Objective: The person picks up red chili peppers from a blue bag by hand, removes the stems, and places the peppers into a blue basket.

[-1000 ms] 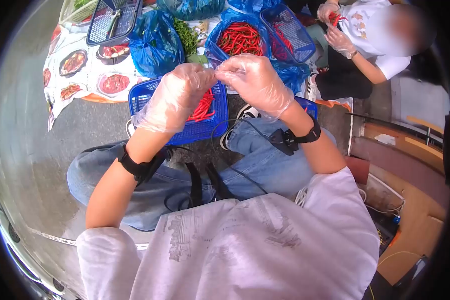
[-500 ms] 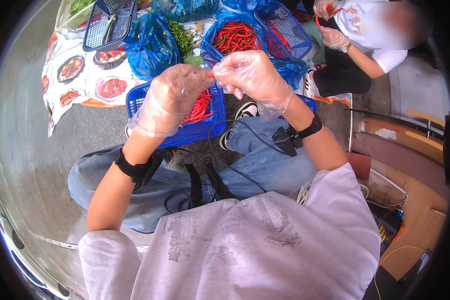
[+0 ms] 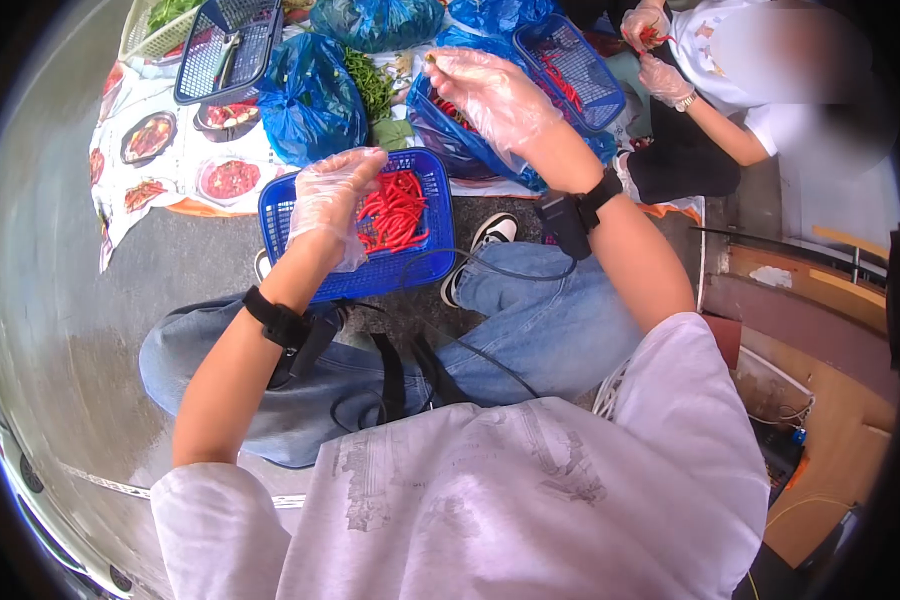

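My left hand [image 3: 332, 200], in a clear plastic glove, is over the left part of a blue plastic basket [image 3: 435, 255]. Its fingers are stretched out, with nothing visible in them. Red chilies [image 3: 395, 212] lie in the basket beside it. Higher and to the right, my gloved right hand [image 3: 495, 95] pinches a small greenish-brown piece, apparently a chili stem [image 3: 429, 59], at its fingertips. Below that hand is a blue plastic bag [image 3: 435, 130] of red chilies, partly hidden by the hand.
A printed cloth [image 3: 185, 165] carries knotted blue bags [image 3: 310, 95], green leafy stalks [image 3: 370, 85] and a dark blue basket [image 3: 195, 80] with a tool inside. Another blue basket [image 3: 595, 105] holds a few chilies. At upper right, a co-worker's gloved hands [image 3: 660, 75] hold red chilies.
My hands have parted. My left hand has come down over the basket and spread its fingers; my right has moved up toward the bag. The red bit between them is out of sight.
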The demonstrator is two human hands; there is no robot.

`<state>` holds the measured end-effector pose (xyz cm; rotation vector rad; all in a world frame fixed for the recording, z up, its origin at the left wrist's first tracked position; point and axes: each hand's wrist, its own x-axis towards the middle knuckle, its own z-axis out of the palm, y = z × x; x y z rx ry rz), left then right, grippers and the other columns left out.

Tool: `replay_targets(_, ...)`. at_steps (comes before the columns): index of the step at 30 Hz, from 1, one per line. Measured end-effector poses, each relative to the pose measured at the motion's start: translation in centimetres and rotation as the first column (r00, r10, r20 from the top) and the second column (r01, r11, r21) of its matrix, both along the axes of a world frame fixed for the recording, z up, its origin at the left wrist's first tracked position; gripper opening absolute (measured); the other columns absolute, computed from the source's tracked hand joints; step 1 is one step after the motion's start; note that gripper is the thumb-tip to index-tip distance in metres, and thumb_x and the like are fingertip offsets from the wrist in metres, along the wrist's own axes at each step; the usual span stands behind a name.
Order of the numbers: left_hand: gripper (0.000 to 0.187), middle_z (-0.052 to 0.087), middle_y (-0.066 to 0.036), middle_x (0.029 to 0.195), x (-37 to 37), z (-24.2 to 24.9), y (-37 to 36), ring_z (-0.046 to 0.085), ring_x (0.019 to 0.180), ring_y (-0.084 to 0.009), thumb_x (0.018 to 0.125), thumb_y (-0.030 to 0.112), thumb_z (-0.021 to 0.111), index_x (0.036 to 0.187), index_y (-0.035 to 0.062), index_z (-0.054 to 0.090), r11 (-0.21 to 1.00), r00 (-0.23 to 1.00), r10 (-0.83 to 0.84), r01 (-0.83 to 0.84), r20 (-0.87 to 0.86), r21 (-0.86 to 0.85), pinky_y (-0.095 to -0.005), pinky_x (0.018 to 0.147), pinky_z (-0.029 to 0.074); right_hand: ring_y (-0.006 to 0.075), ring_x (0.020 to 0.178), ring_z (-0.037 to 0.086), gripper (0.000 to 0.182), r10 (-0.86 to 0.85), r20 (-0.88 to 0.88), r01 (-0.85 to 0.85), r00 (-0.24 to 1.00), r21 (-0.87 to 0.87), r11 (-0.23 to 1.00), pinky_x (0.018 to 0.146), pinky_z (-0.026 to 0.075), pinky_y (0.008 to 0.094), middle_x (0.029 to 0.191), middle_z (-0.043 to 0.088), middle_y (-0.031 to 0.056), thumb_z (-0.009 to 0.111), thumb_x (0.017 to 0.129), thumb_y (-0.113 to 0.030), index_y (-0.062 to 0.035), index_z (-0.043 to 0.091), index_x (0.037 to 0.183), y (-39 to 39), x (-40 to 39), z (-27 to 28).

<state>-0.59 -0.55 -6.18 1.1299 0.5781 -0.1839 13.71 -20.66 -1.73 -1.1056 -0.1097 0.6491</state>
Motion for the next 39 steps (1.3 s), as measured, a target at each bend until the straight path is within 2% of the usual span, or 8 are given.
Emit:
replay_targets(3,0.025,0.073,-0.01,0.095,-0.6,-5.4,-0.4,0.069,0.085,-0.0192,0.082,0.007,0.082,0.103,-0.0004,0.071,0.988,0.982,0.041,-0.068,-0.186,-0.141,-0.0315,0.076,0.056,0.0239,0.104,0.067,0.043,-0.003,0.167,0.073,0.986,-0.411,0.909,0.092,0.054,0.0365,0.12,0.066,0.0149,0.066,0.098,-0.028,0.0013,0.056,0.129,0.3,4.5,-1.7)
replay_targets(6,0.028,0.071,-0.014,0.099,-1.9,-12.2,-0.2,0.07,0.089,-0.0259,0.083,0.003,0.079,0.108,-0.0028,0.066,0.964,0.958,0.062,-0.13,-0.281,-0.232,-0.0341,0.079,0.059,0.0182,0.078,0.07,0.028,-0.118,0.309,0.318,0.944,-0.75,0.579,0.073,0.057,0.0314,0.084,0.072,0.0098,0.064,0.09,-0.027,-0.0016,0.072,0.099,-4.7,8.6,-8.5)
replay_targets(12,0.033,0.068,-0.014,0.11,-4.0,-17.2,0.8,0.067,0.1,-0.0232,0.091,0.012,0.074,0.118,-0.0031,0.063,0.947,0.839,-0.322,0.281,-0.439,-0.157,-0.0341,0.087,0.057,0.0361,0.101,0.068,0.021,0.661,0.145,0.362,0.736,-0.91,-0.203,0.092,0.053,0.0399,0.102,0.073,0.0158,0.063,0.085,-0.025,-0.0109,0.075,0.095,-12.1,10.6,-21.0)
replay_targets(15,0.023,0.068,-0.009,0.09,-4.0,-16.7,0.5,0.061,0.077,-0.0178,0.089,0.013,0.073,0.105,-0.0029,0.069,0.914,0.764,-0.367,0.403,-0.53,-0.053,-0.033,0.068,0.05,0.038,0.1,0.069,0.02,0.22,0.263,0.289,0.939,-0.953,-0.096,0.091,0.056,0.0443,0.102,0.072,0.022,0.068,0.082,-0.019,-0.0056,0.075,0.095,-10.2,9.6,-22.3)
replay_targets(26,0.026,0.071,-0.013,0.107,-2.0,-11.7,-0.7,0.069,0.091,-0.0243,0.09,0.01,0.066,0.114,-0.0007,0.066,0.885,0.785,-0.441,0.462,-0.435,-0.064,-0.0331,0.077,0.056,0.0412,0.109,0.065,0.028,0.365,0.094,0.216,0.926,-0.926,-0.309,0.095,0.053,0.0459,0.107,0.068,0.0279,0.065,0.087,-0.024,-0.0011,0.075,0.1,-9.5,10.8,-20.9)
replay_targets(32,0.029,0.07,-0.011,0.107,-1.0,-3.3,-3.2,0.066,0.103,-0.0241,0.094,0.023,0.066,0.113,0.0012,0.066,0.889,0.857,-0.456,0.446,-0.24,-0.098,-0.035,0.09,0.052,0.0382,0.087,0.073,0.028,0.411,0.09,0.182,0.907,-0.965,-0.19,0.078,0.058,0.0422,0.088,0.071,0.0284,0.066,0.079,-0.023,0.004,0.074,0.081,-11.5,6.3,-8.2)
replay_targets(36,0.036,0.069,-0.013,0.115,-1.0,-0.5,-4.7,0.065,0.11,-0.0262,0.096,0.028,0.068,0.117,-0.0009,0.063,0.933,0.94,-0.331,0.314,-0.082,-0.174,-0.0369,0.097,0.05,0.0057,0.059,0.056,0.02,0.093,-0.081,-0.119,0.992,-0.837,0.535,0.051,0.043,0.0208,0.076,0.068,0.0043,0.072,0.088,-0.02,-0.0001,0.074,0.087,-7.4,-1.4,0.2)
replay_targets(39,0.039,0.068,-0.015,0.12,-0.3,0.3,-4.6,0.065,0.112,-0.027,0.096,0.028,0.069,0.121,-0.0017,0.061,0.94,0.984,-0.18,0.17,-0.005,-0.294,-0.0374,0.1,0.049,0.0069,0.062,0.056,0.022,0.082,-0.219,-0.191,0.972,-0.544,0.817,0.052,0.042,0.0205,0.085,0.07,0.0051,0.07,0.093,-0.02,0.0007,0.072,0.098,-4.5,-6.6,1.3)
